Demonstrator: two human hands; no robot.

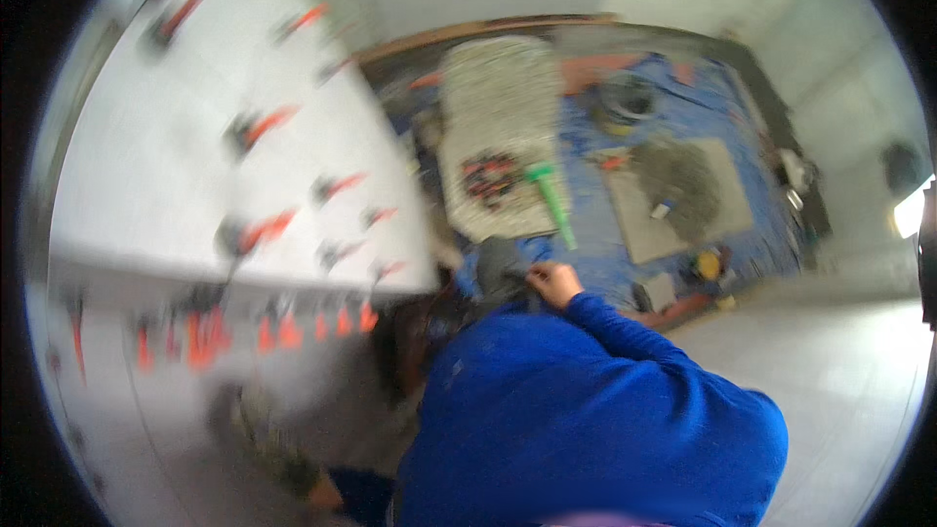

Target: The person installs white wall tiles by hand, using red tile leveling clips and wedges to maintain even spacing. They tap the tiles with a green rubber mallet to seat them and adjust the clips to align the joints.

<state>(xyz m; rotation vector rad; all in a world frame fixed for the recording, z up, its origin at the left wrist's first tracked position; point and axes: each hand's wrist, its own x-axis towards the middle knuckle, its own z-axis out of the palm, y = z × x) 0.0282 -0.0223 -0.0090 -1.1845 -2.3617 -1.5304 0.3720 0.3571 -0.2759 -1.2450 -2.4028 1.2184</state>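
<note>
My right hand (554,283), at the end of a blue sleeve, is closed with its fingertips together beside a dark grey, cloth-like shape (502,271). Whatever the fingers may hold is too small to make out. Low at the left, my left hand (326,494) is smeared by motion, and its fingers cannot be told apart. A blurred grey-green shape (268,444) extends up from it; I cannot tell what it is. Ahead of my right hand, a green mallet (552,203) lies by a pile of small red and black pieces (491,178) on a pale mat-like sheet (500,88).
Orange-red clips (264,229) stick out of the large white tiles (146,176) at left, with more along the tiles' edge. Grey mortar (680,185) lies on a board (639,244) over blue sheeting (586,224). A bucket (627,98) stands behind it.
</note>
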